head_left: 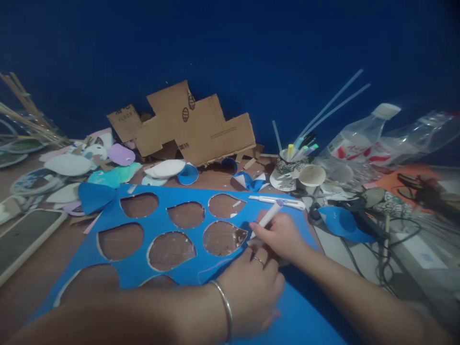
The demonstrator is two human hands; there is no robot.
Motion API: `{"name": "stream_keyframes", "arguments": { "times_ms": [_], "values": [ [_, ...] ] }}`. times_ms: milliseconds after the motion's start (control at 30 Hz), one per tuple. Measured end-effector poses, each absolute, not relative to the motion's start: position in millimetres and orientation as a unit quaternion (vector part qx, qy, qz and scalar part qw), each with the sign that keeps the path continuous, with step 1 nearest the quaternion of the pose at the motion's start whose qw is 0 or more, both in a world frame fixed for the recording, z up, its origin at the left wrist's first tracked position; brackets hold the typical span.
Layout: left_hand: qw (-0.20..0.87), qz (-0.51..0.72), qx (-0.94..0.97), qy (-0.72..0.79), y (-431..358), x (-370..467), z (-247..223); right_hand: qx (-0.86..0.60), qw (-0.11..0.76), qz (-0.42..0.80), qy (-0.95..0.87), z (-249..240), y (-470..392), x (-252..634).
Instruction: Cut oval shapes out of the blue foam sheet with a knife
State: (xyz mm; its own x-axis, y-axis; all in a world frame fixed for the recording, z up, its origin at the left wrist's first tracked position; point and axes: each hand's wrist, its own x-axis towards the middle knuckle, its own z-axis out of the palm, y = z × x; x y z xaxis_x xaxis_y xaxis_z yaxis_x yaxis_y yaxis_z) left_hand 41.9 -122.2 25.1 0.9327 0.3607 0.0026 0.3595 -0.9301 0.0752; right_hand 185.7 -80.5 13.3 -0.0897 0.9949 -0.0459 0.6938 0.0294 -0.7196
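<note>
one white pen [267, 218] slants in right grip [285, 235]

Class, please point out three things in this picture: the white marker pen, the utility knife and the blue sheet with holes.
White marker pen [268, 218]: head view, on the middle of its barrel.
Utility knife [293, 204]: head view, on its handle.
Blue sheet [155, 224]: head view, on bare surface between holes.

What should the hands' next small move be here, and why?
Probably a short stroke with the white pen on the blue sheet: the right hand holds it slanted down, the left hand lies over the sheet close by, and a faint pale line already shows there.
</note>
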Motion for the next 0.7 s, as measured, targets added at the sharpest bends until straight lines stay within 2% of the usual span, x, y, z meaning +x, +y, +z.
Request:
{"name": "stream_keyframes", "arguments": {
  "times_ms": [700],
  "values": [
    [0.042,0.009,0.982,0.186,-122.0,41.3,22.4,-0.642,0.240,0.278,-0.673,11.2,-77.8,187.2]
  ]
}}
